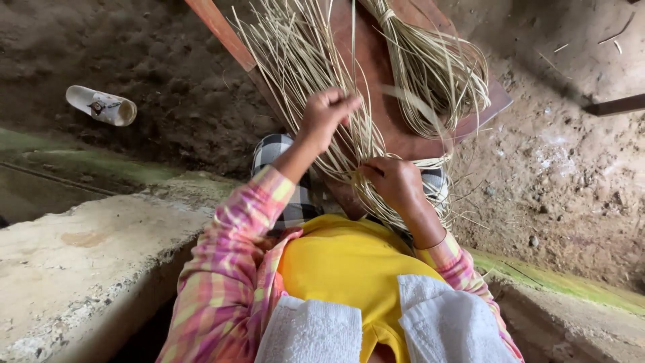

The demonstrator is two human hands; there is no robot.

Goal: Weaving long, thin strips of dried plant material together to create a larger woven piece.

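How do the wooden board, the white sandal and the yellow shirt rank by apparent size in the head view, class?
1. yellow shirt, nearest the camera, so unsure
2. wooden board, similar, partly covered
3. white sandal

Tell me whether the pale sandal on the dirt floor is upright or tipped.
Tipped: the pale sandal lies on its side on the dirt floor.

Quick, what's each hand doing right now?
Left hand: closed on a few pale straw strands, lifted.
Right hand: closed, gripping the strand bundle lower down.
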